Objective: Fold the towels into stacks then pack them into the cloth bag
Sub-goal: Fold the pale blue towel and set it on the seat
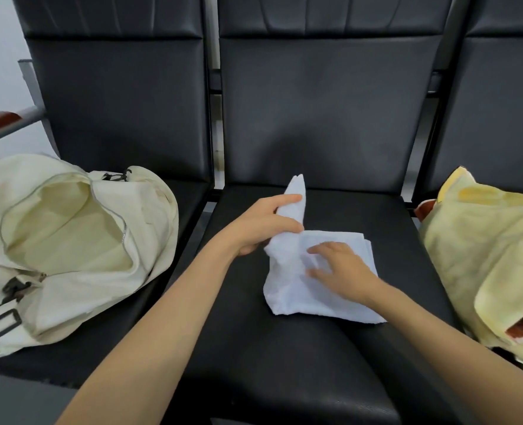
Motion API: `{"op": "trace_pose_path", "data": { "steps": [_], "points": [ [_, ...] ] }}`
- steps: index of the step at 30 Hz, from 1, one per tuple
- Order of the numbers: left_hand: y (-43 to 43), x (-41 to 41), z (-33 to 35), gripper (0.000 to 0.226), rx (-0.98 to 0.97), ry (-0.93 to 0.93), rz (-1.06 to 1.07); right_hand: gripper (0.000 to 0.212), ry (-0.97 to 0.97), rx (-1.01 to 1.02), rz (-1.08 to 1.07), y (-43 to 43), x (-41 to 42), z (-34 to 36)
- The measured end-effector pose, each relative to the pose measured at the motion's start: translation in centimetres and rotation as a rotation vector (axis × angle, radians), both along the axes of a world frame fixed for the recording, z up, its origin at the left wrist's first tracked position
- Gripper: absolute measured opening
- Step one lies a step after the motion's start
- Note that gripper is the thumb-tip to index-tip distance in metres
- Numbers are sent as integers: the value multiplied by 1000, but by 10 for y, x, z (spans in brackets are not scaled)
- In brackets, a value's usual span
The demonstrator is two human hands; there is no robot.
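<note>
Head cam, looking down at the middle seat [284,378]: the white towel [294,296] sits dead centre on it, only partly folded. The right hand [343,268] lies flat on top with fingers spread, pinning it down. Just past it, at about 11 o'clock, the left hand [260,228] has its fingers curled round a flap of the same towel, lifted off the cushion. The cloth bag [79,299] is at 9 o'clock on the next seat, unzipped and gaping, nothing visible inside. At 3 o'clock there's a rumpled heap of yellow towels [481,250], not folded yet. I'd say early days: one fold underway, no stacks, packing all to come.
</note>
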State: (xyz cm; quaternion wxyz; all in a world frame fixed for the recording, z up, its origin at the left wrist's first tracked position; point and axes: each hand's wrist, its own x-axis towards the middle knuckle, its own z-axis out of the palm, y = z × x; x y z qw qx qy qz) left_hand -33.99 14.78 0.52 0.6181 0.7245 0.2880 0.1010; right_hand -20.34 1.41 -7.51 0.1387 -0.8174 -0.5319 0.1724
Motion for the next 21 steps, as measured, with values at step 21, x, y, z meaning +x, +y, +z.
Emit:
{"op": "trace_pose_path", "data": {
  "steps": [21],
  "points": [
    [-70, 54, -62, 47, -168, -39, -152, 29, 963, 15, -512, -37, 58, 18]
  ]
}}
